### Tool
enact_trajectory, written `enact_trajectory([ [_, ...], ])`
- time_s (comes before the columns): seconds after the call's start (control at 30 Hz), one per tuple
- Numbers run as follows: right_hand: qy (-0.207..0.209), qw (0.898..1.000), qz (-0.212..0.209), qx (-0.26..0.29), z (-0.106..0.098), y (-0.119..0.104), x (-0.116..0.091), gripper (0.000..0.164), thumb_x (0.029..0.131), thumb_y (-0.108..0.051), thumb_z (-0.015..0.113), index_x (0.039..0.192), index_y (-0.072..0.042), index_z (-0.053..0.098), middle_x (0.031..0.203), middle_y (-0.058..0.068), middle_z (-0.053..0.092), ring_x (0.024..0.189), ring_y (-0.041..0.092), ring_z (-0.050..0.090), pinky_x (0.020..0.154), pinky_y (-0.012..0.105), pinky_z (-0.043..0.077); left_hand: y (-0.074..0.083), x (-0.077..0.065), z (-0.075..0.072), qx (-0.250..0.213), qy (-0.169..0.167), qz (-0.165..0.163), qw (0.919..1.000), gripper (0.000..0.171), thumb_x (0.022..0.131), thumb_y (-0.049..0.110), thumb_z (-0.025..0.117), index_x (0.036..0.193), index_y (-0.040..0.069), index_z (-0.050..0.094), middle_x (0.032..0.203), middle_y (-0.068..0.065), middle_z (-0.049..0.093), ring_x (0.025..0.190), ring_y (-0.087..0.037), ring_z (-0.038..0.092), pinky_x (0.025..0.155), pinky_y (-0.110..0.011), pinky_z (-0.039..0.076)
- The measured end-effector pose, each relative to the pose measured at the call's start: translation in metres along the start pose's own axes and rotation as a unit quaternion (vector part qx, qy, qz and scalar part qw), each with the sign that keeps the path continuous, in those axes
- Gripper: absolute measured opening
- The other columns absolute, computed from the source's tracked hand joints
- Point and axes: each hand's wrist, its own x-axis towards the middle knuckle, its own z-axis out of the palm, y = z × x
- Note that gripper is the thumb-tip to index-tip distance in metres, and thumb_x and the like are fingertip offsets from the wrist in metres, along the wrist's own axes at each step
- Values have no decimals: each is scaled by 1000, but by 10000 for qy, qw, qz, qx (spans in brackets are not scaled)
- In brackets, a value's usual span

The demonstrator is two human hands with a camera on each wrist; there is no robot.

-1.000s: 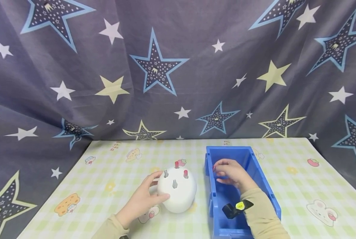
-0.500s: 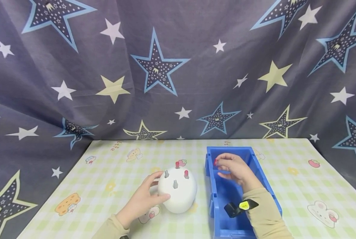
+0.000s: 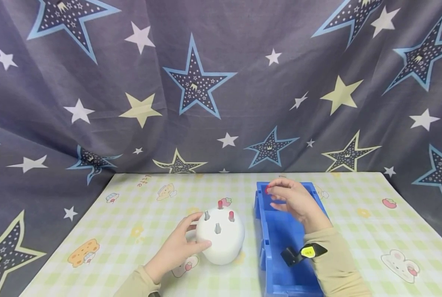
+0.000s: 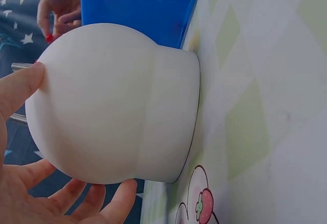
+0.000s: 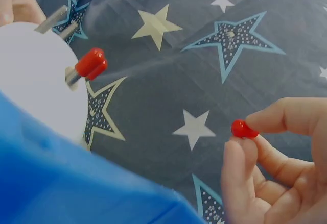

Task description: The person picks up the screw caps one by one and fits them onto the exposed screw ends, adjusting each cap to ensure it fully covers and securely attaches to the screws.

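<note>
A white rounded body (image 3: 222, 247) stands on the table, its top bearing several upright metal posts. Two posts wear red caps (image 3: 231, 215); bare grey threaded posts (image 3: 217, 228) stand nearer the left side. My left hand (image 3: 180, 244) holds the body from the left, thumb and fingers spread round its curved side, as the left wrist view (image 4: 102, 106) also shows. Over the far end of the blue bin, my right hand (image 3: 295, 202) pinches a small red cap (image 5: 241, 128) between thumb and fingertips. The far side of the body is hidden.
The long blue bin (image 3: 264, 243) stands on the table right of the white body, with a divider near its far end. A checked cloth (image 3: 132, 214) covers the table. A dark star-patterned curtain (image 3: 221, 123) hangs behind.
My right hand has risen out of the blue bin and moved slightly away from me, carrying the red cap. My left hand and the white body have stayed in place.
</note>
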Motion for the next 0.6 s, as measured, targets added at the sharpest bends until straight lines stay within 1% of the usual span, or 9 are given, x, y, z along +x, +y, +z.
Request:
enact_trajectory([
  [0.2,-183,9997,-133,6,4,-10,-2,17,91,-8,56,80,-21,61,82,-8,61,74,9,54,73,24,58,0,0,0,-24,15,0,10000,71,76,18,79,137,10,43,145,-15,36,127,-39,41,89,-37,56],
  [0.47,-449,9983,-202,324,7,-20,0,23,91,-4,53,81,-23,63,80,-10,65,70,6,55,72,20,55,1,-1,0,-21,10,4,10000,70,76,18,79,137,10,44,145,-15,36,127,-39,41,89,-37,57],
  [0.53,-489,9980,-193,350,9,-23,0,23,91,-5,53,82,-23,64,80,-10,65,71,7,55,71,20,54,1,-1,0,-47,2,0,10000,70,77,17,79,137,10,44,145,-15,36,127,-39,41,89,-37,57],
  [0.6,-481,9982,-189,317,10,-26,1,19,91,-6,54,85,-20,64,81,-8,65,72,8,55,71,20,54,1,-1,0,-70,-5,-5,10000,70,77,17,79,137,11,43,145,-15,36,127,-39,41,89,-36,57],
])
